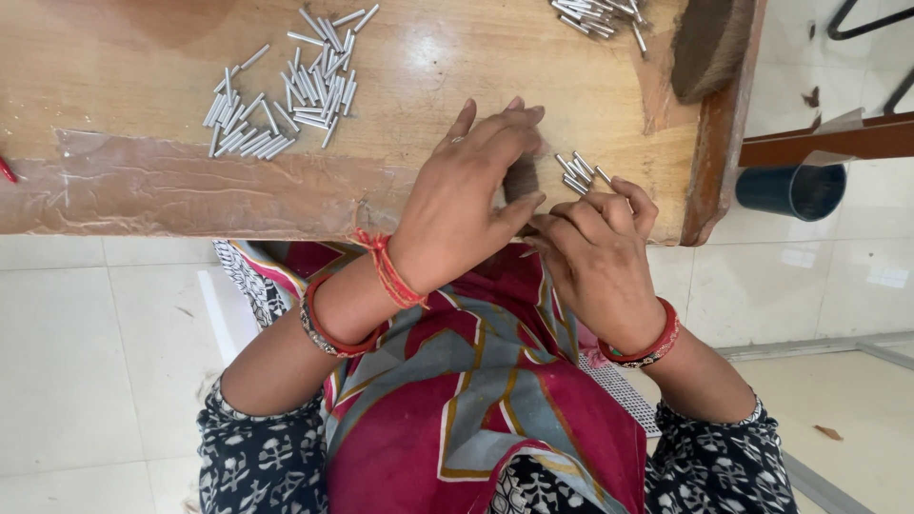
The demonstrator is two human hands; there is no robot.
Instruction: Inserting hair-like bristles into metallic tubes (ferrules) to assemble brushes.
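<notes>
Patterned red cloth [476, 400] covers the lap, just below the wooden table [143, 86]. At the table's near edge, the left hand [466, 205] lies flat with fingers stretched, while the right hand [595, 252] curls beside it, fingertips pinched together; what they pinch I cannot tell. Short, thin, shiny metal pins [578, 171] lie loose on the table, just beyond the right hand.

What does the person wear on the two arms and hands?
The left hand has a ring, a red thread at the wrist and red bangles lower down. The right hand has red bangles too. Both sleeves are black with a white pattern.
</notes>
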